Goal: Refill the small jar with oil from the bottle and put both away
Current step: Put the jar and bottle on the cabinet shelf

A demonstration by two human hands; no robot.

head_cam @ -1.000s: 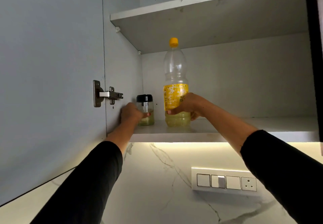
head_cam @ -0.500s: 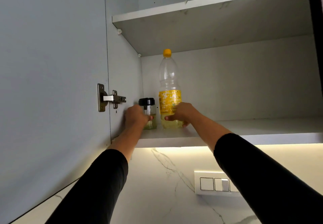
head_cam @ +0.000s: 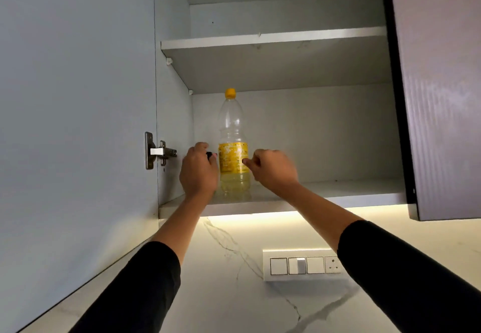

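Note:
The oil bottle (head_cam: 233,161), clear plastic with a yellow cap and yellow label and a little pale oil at the bottom, stands upright at the left of the lower cabinet shelf (head_cam: 338,196). My left hand (head_cam: 199,174) is wrapped around the small jar (head_cam: 209,154) just left of the bottle. Only a bit of the jar's black lid shows past my fingers. My right hand (head_cam: 276,172) hovers at the bottle's right side with its fingers curled in. One fingertip overlaps the label's edge, but the hand does not grip the bottle.
The open cabinet door (head_cam: 78,124) with its metal hinge (head_cam: 157,151) is at the left, and a dark door (head_cam: 442,98) at the right. An upper shelf (head_cam: 273,40) sits above the bottle. A switch panel (head_cam: 302,265) is on the marble wall below.
My right hand has let go of the bottle and drawn back to the right. The jar and bottle now stand deeper on the shelf, and my left hand covers more of the jar.

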